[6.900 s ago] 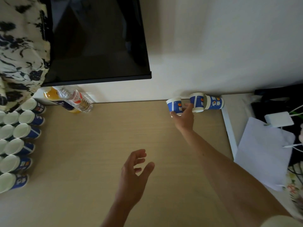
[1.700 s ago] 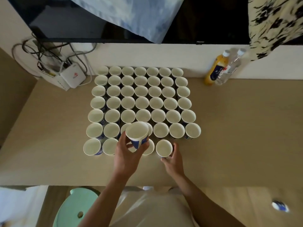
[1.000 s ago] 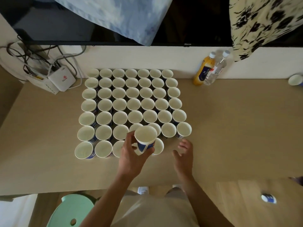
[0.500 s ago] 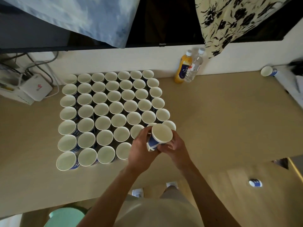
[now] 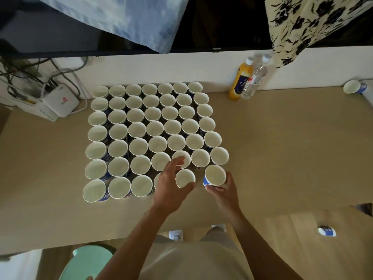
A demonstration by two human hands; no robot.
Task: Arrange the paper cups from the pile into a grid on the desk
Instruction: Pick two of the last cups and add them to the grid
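A grid of white paper cups [image 5: 155, 128] with blue sides stands open-end up on the beige desk [image 5: 282, 148]. My right hand [image 5: 223, 194] grips one more cup [image 5: 214, 175] from its near side, at the right end of the front row, just in front of the grid's last cups. My left hand [image 5: 170, 185] lies with relaxed, spread fingers against the neighbouring front-row cup [image 5: 185, 178], thumb along its near rim, partly hiding the cup to its left. A lone cup [image 5: 352, 86] lies on its side at the desk's far right.
An orange juice bottle [image 5: 240, 81] and a clear water bottle [image 5: 255, 79] stand by the back wall. A white router [image 5: 60, 102] with cables sits back left. A monitor [image 5: 216, 27] hangs above. On the floor are a cup [image 5: 326, 231] and a green stool [image 5: 88, 261].
The cup that my left hand held has passed to my right hand, which has carried it down to the right end of the front row. My left hand has let go.
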